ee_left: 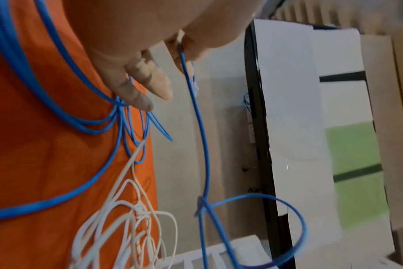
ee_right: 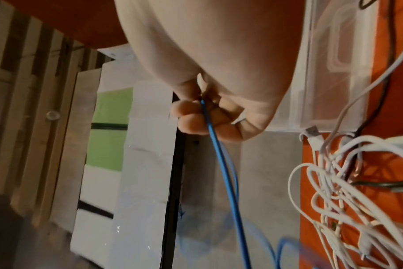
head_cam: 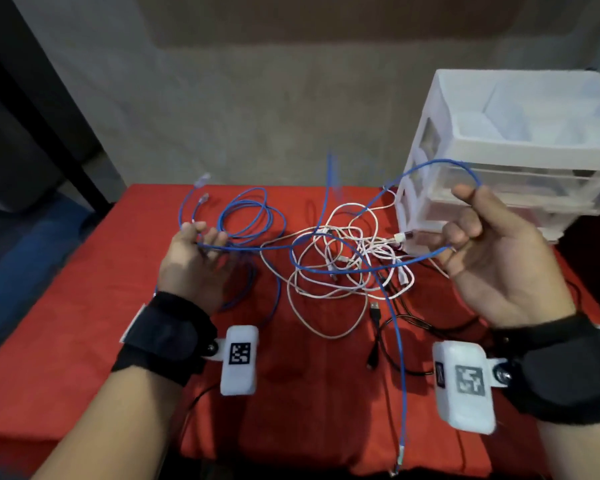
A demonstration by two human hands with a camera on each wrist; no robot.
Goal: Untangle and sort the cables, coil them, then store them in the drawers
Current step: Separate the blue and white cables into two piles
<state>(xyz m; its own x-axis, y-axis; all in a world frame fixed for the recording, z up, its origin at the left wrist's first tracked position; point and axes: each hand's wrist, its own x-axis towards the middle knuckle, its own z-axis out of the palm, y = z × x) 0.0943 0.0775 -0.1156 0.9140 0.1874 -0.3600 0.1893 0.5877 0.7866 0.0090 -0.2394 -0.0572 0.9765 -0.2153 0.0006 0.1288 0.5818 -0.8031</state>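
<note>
A blue network cable (head_cam: pixel 253 249) stretches in the air between both hands above the red table (head_cam: pixel 84 306). My left hand (head_cam: pixel 201 233) pinches it near its clear plugs; the left wrist view shows the blue cable (ee_left: pixel 201 138) running out from between thumb and finger of the left hand (ee_left: pixel 179 47). My right hand (head_cam: pixel 465 220) is raised at the right, fingers curled round a loop of it; the right wrist view shows the right hand (ee_right: pixel 203 116) gripping the blue cable (ee_right: pixel 228 182). The cable passes through a tangle of white cables (head_cam: pixel 340 268). Black cables (head_cam: pixel 378 327) lie nearer me.
A white drawer unit (head_cam: pixel 499 150) with translucent drawers stands at the table's back right, just behind my right hand. More blue cable loops (head_cam: pixel 246 216) lie at the back left. One blue end (head_cam: pixel 400 445) hangs over the front edge. A grey wall rises behind the table.
</note>
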